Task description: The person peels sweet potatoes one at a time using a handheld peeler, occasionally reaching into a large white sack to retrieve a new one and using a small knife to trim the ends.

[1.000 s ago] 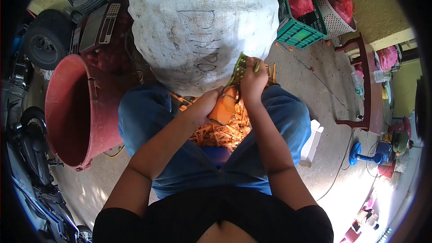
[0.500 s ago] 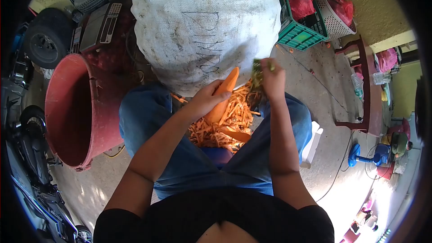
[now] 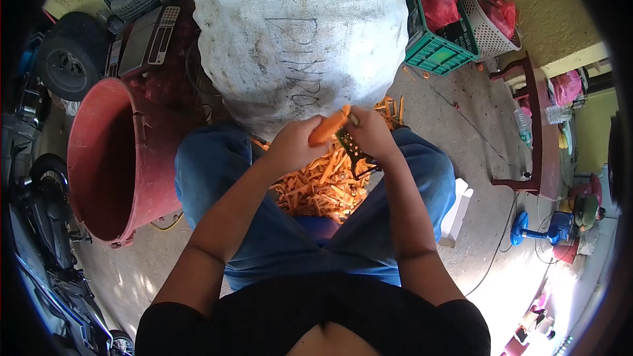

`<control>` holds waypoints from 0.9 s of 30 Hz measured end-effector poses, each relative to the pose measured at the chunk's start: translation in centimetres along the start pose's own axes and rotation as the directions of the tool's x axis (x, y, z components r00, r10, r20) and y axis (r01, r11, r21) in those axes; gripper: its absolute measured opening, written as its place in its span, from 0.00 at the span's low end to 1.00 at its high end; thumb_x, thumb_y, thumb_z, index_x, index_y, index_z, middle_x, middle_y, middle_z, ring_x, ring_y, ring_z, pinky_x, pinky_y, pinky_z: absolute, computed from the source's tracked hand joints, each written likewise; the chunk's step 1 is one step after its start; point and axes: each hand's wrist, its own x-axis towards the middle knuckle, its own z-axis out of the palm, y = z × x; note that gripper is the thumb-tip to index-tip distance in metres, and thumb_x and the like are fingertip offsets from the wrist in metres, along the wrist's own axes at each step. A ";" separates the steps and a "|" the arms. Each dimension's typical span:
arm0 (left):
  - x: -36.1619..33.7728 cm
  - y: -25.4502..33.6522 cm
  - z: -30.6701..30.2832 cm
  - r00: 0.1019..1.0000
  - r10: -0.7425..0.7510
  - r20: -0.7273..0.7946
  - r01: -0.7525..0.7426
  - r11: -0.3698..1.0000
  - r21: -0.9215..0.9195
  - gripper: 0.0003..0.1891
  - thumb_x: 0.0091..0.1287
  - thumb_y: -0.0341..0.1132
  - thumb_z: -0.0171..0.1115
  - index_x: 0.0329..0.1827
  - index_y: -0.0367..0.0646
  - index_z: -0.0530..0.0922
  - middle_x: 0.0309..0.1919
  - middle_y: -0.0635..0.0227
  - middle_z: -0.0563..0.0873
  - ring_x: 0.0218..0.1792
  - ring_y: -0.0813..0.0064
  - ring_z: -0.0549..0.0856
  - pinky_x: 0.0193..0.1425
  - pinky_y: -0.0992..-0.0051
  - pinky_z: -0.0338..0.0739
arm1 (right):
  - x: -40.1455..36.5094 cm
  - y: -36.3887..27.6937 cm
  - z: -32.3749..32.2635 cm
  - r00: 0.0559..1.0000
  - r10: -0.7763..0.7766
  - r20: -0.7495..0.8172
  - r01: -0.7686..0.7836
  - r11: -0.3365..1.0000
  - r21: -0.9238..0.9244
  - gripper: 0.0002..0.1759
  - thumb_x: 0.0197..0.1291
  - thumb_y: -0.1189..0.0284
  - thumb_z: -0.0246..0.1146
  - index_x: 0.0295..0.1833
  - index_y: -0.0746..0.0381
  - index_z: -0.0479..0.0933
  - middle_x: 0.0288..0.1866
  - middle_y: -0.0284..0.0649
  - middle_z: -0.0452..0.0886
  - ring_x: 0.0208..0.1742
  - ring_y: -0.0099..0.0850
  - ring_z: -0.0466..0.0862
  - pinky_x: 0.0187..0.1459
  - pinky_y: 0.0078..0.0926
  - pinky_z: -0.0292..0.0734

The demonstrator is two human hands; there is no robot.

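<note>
My left hand [image 3: 293, 147] grips an orange carrot [image 3: 328, 128], held out between my knees with its tip pointing up and to the right. My right hand [image 3: 371, 133] holds a peeler [image 3: 353, 151] with a greenish handle, its blade resting against the carrot's far end. Below both hands a pile of orange carrot peelings [image 3: 323, 188] lies on the floor between my blue-jeaned legs.
A big white woven sack [image 3: 297, 33] with black writing stands just beyond my knees. A large red tub [image 3: 99, 158] is at my left. Tyres [image 3: 69, 56] and a scale [image 3: 142, 39] lie at far left; green crate [image 3: 435, 46] and white basket [image 3: 491, 23] at far right.
My right hand swung out to the right with the peeler, then came back onto the carrot's tip. My left hand turned the carrot and lifted it. More peelings lie on the pile.
</note>
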 end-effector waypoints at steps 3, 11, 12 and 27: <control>-0.9 1.4 0.5 0.980 0.183 0.079 -0.177 0.981 -0.077 0.15 0.48 0.35 0.60 0.38 0.40 0.71 0.25 0.59 0.77 0.28 0.66 0.77 0.34 0.73 0.69 | 0.3 1.3 0.9 0.999 0.051 -0.003 -0.051 0.999 -0.017 0.14 0.51 0.64 0.55 0.32 0.65 0.72 0.25 0.53 0.75 0.30 0.49 0.75 0.31 0.41 0.68; -0.4 1.4 1.5 0.936 0.312 -0.166 -0.341 0.672 -0.658 0.11 0.53 0.25 0.58 0.39 0.41 0.70 0.39 0.70 0.73 0.43 0.78 0.73 0.47 0.78 0.66 | -0.5 1.3 4.6 0.936 -0.348 0.059 0.257 0.786 0.562 0.15 0.47 0.69 0.59 0.40 0.65 0.73 0.30 0.45 0.78 0.32 0.35 0.79 0.34 0.26 0.71; -0.4 1.5 1.7 0.926 0.269 -0.265 -0.376 0.591 -0.714 0.12 0.52 0.25 0.59 0.39 0.40 0.70 0.39 0.69 0.73 0.43 0.78 0.73 0.49 0.79 0.65 | -0.8 0.6 5.1 0.899 -0.434 -0.047 0.345 0.641 0.686 0.16 0.46 0.69 0.60 0.42 0.65 0.72 0.32 0.42 0.79 0.32 0.32 0.79 0.35 0.23 0.72; -0.3 -1.1 -2.9 0.992 -0.122 0.010 0.111 0.859 -0.499 0.20 0.47 0.27 0.64 0.45 0.37 0.71 0.38 0.65 0.78 0.35 0.79 0.78 0.39 0.81 0.73 | -0.5 -0.5 0.2 0.986 0.111 0.125 -0.164 0.485 0.859 0.10 0.52 0.75 0.53 0.39 0.68 0.73 0.32 0.36 0.77 0.32 0.23 0.75 0.34 0.20 0.70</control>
